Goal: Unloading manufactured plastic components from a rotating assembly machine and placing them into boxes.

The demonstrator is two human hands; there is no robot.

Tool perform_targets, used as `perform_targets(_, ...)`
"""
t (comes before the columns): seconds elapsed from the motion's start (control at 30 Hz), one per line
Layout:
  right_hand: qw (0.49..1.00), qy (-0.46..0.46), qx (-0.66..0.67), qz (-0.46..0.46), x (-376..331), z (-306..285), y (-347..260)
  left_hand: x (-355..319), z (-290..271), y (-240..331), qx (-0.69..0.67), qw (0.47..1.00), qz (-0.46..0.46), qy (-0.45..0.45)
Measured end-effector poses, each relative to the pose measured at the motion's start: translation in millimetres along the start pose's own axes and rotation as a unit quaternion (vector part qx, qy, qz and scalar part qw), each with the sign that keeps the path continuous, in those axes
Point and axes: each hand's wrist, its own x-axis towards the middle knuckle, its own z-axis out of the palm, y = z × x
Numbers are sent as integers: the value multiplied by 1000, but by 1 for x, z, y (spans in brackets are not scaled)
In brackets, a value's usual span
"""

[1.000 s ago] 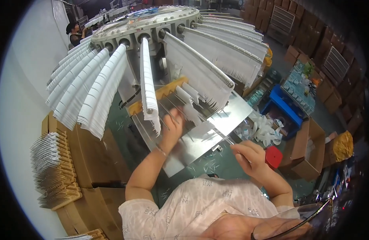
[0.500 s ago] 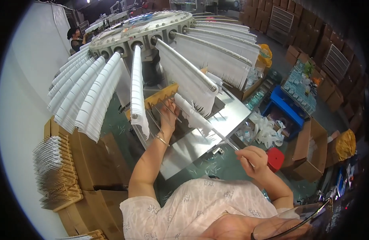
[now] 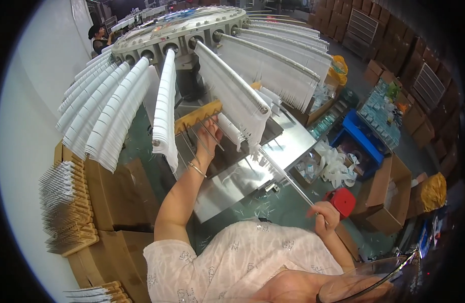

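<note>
My left hand (image 3: 209,137) reaches up to the underside of a yellow wooden bar with long metal spikes (image 3: 198,117), its fingers closed round the bar's right part. The spikes point down toward me past my wrist. My right hand (image 3: 325,217) is closed round the near end of a thin metal rod (image 3: 289,178), which slants up and left. At the rod's far end hangs a bunch of thin white strips (image 3: 253,150), partly hidden by white sheets (image 3: 232,96) on a nearby arm. A rolled white piece (image 3: 230,129) lies just right of my left hand.
A big round metal wheel (image 3: 179,31) carries several arms draped in white sheets. Below is a shiny metal table (image 3: 232,188). Spiked bars (image 3: 71,207) are stacked on cartons at left. At right are a blue crate (image 3: 357,139), a red lid (image 3: 341,202) and open cartons.
My right hand has moved down and slightly right, drawing the metal rod back. More of the rod is bare, and the white strips sit at its far end. My left hand stays at the spiked bar.
</note>
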Motion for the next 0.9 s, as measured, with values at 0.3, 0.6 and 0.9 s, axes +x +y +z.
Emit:
perform_targets(0.3, 996, -2, 69, -61, 14, -27, -18, 1, -4, -5, -13, 999, -13, -33)
perform_targets(0.6, 994, -75, -57, -50, 72, 7, -30, -8, 7, 0, 13, 1000, 25, -10)
perform_targets(0.9, 998, -27, -16, -50, 39, 9, -12, -57, 23, 1, 145, 976, 11, -165)
